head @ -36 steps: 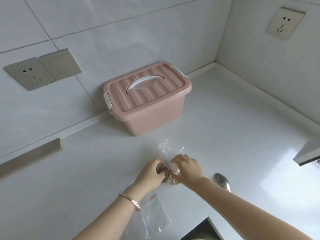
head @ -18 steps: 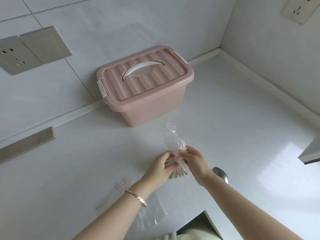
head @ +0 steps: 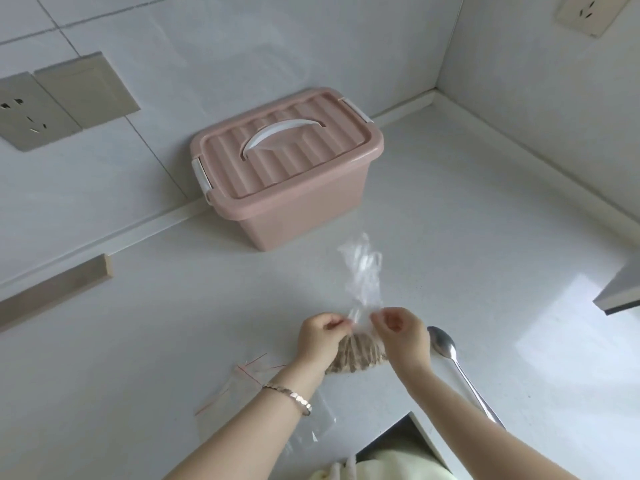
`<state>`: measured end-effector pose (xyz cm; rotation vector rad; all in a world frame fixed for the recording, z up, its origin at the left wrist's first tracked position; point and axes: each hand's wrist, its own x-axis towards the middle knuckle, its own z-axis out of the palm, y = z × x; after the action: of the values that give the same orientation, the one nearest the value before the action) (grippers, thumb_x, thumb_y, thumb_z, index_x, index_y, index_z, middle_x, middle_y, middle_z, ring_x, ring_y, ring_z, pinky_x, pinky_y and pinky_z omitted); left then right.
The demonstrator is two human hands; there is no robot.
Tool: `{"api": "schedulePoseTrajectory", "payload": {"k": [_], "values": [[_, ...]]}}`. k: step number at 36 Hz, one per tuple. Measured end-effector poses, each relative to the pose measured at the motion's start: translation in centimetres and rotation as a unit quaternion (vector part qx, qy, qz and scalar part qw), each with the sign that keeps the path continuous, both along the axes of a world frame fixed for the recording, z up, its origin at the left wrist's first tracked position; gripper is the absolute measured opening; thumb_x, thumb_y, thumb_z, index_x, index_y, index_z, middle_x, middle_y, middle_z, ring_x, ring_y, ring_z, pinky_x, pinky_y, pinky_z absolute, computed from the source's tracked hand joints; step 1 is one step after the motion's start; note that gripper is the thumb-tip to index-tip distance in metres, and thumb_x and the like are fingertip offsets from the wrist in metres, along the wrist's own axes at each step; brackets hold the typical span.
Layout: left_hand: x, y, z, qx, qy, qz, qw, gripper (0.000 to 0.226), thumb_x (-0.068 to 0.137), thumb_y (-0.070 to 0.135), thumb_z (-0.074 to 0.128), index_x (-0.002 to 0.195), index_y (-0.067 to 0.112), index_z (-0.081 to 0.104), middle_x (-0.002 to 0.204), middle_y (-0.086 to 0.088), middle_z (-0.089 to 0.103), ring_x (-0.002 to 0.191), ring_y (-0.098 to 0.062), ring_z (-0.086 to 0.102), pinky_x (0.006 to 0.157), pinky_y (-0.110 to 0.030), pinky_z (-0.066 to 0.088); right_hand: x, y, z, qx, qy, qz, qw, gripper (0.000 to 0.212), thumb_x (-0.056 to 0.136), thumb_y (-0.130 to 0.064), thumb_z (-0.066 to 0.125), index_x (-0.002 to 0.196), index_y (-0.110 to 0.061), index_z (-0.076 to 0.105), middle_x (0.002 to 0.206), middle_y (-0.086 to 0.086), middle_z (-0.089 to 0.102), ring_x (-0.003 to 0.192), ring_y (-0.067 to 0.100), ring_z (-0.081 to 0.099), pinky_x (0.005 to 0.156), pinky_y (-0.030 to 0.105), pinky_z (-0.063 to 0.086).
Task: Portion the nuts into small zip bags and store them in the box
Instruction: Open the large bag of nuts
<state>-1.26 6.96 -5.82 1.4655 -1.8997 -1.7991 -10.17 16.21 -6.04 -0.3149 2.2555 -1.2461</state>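
Nut-bag (head: 360,351) pinched: left hand (head: 320,337), right hand (head: 401,332)

I am in what looks like a home kitchen: a white, stone-like worktop (head: 485,209) runs into a corner of glossy white wall tiles (head: 242,46), with a raised strip where they meet. Left of the pink lidded box (head: 287,168) a double wall socket (head: 24,112) sits in the tiles. A second socket (head: 585,12) is high to its right, and a metal spoon (head: 441,342) lies in front of it.

free: counter (head: 478,216) right of box (head: 287,174) | obstacles: spoon (head: 442,342) right, zip bags (head: 242,381) left
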Motion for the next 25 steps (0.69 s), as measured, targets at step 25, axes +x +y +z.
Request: {"api": "schedulePoseTrajectory", "payload": {"k": [25], "values": [[3.1, -3.8, 9.2, -0.256, 0.174, -0.097, 0.946, 0.064, 0.088, -0.014, 0.036, 0.112, 0.044, 0.045, 0.097, 0.012, 0.060, 0.073, -0.003, 0.062, 0.079, -0.018, 0.048, -3.6, 1.8, 9.3, -0.252, 0.055, -0.003, 0.966, 0.027, 0.090, 0.003, 0.045, 0.089, -0.023, 0.053, 0.084, 0.006, 0.058, 0.055, -0.002, 0.056, 0.054, 0.007, 0.041]]}}
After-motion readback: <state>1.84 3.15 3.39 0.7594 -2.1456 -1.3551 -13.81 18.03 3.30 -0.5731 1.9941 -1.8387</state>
